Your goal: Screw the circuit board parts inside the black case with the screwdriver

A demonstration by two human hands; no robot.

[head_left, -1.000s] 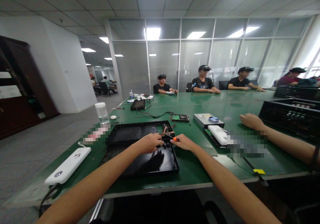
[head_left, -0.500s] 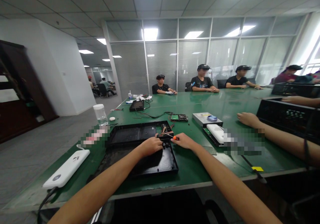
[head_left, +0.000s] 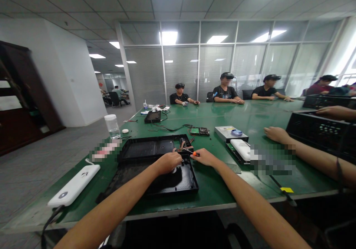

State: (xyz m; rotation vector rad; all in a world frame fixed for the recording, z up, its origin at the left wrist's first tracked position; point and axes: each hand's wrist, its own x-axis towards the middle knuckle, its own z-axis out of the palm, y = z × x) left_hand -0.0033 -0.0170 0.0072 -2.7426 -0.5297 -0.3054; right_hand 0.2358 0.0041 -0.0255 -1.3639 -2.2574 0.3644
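An opened black plastic case lies before me, its near half [head_left: 167, 180] under my left forearm and its far half [head_left: 144, 149] just behind. My right hand [head_left: 205, 157] is closed around a screwdriver [head_left: 195, 153] with an orange-tipped handle. The thin shaft points left, toward a bundle of coloured wires [head_left: 183, 146] at the far half's right corner. My left hand [head_left: 169, 162] is closed above the near half, beside the wires. Its fingertips are turned away, so what they pinch, if anything, is hidden.
A white power bank [head_left: 75, 186] and a clear jar [head_left: 112, 127] stand on the left. Behind the case lies a green circuit board [head_left: 199, 131]. To the right are a metal box [head_left: 230, 133] and a co-worker's hand [head_left: 276, 134]. People [head_left: 226, 89] sit across the table.
My left hand has shifted very slightly over the near half of the case. My right hand keeps the screwdriver in nearly the same spot. The view has tilted a little.
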